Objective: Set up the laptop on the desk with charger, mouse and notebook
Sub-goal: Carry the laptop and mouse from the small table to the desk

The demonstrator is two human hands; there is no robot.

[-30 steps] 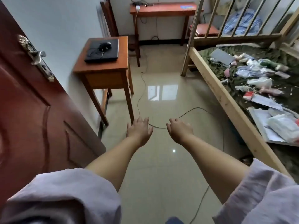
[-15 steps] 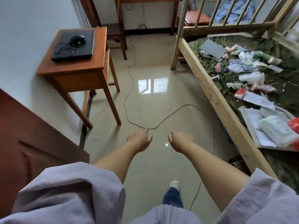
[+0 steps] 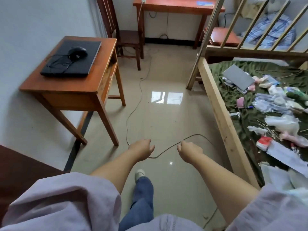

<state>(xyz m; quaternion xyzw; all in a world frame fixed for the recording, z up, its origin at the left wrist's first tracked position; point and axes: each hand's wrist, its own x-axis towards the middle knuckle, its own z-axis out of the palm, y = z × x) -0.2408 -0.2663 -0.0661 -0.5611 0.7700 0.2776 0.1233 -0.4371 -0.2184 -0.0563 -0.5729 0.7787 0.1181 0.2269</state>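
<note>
I see a small wooden bench (image 3: 93, 84) on the left, by the wall. A closed black laptop (image 3: 83, 64) lies flat on it, and a black mouse (image 3: 78, 52) sits on top of the laptop with its cord bunched beside it. The shiny floor (image 3: 166, 117) has a long thin cable (image 3: 133, 104) winding across it. On the right is a bed (image 3: 221, 114) with a green cover, and bags, papers and a grey notebook (image 3: 238, 77) lie on it. A second bench (image 3: 176, 5) stands far off by the back wall.

Black on orange-brown wood
Black laptop (image 3: 71, 60) and mouse (image 3: 78, 52) on the orange-brown desk (image 3: 66, 90); green bedcover (image 3: 250, 117), blue-checked cloth (image 3: 270, 33).
</note>
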